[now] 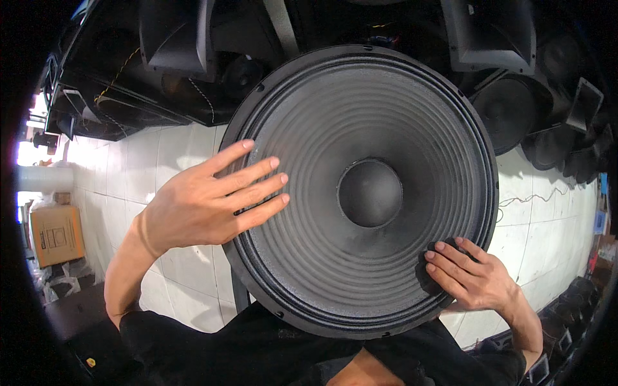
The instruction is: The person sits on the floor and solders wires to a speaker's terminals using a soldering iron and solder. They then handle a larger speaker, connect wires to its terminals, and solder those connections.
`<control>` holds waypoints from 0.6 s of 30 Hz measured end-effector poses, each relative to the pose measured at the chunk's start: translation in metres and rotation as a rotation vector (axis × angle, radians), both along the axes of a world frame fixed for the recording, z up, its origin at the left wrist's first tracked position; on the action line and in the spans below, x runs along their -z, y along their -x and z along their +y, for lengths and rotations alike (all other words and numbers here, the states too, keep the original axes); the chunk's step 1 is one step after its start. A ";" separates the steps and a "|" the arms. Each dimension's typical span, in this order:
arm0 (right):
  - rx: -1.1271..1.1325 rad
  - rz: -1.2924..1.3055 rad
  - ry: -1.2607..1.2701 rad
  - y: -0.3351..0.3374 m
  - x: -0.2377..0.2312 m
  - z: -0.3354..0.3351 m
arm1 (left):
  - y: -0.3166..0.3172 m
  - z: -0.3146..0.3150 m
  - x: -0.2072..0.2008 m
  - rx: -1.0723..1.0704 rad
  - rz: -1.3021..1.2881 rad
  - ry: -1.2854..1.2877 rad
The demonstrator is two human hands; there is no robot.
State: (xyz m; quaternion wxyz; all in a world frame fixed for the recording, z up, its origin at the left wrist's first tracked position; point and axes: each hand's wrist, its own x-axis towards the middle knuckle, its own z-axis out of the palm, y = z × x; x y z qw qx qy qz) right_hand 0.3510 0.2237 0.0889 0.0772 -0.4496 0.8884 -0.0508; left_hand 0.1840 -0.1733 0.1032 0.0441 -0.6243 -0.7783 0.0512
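A large black loudspeaker driver [309,270] with a ribbed cone and a round dust cap [370,193] faces up in front of my body. My left hand [206,199] reaches over its left rim, fingers stretched and spread above the cone's edge; whether the fingertips touch is hard to tell. On the lower right, my right hand [468,275] rests across the rim with its fingers laid out over the cone's outer edge. A dark patch lies under those fingertips, apparently shadow. Neither hand shows anything held. What supports the driver is mostly hidden beneath it.
Black speaker cabinets [177,38] line the far side, some with loose wires. More drivers [505,112] stand at the far right. A cardboard box [58,235] sits at the left on the pale tiled floor [174,151]. A thin cable [531,198] trails on the right.
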 end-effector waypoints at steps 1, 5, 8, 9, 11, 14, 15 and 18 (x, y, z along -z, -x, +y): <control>-0.022 0.063 -0.036 0.000 0.005 0.001 | 0.002 0.000 0.001 0.031 -0.005 0.002; 0.061 0.046 0.058 -0.005 0.016 -0.004 | 0.003 0.000 0.009 0.033 -0.043 -0.015; 0.038 0.047 0.044 -0.002 0.016 -0.004 | 0.002 -0.002 0.015 0.012 -0.067 -0.011; 0.024 0.055 0.039 -0.001 0.016 -0.004 | 0.002 -0.003 0.016 0.005 -0.075 -0.007; 0.020 0.063 0.039 0.001 0.015 -0.003 | 0.003 0.000 0.011 -0.009 -0.096 -0.006; 0.040 0.054 0.051 0.001 0.012 -0.003 | 0.005 -0.001 0.010 -0.015 -0.121 -0.006; 0.042 0.053 0.048 0.000 0.012 -0.003 | 0.006 -0.002 0.010 -0.016 -0.128 -0.006; 0.052 0.027 0.033 -0.001 0.011 -0.007 | 0.002 -0.004 0.012 -0.028 -0.126 0.018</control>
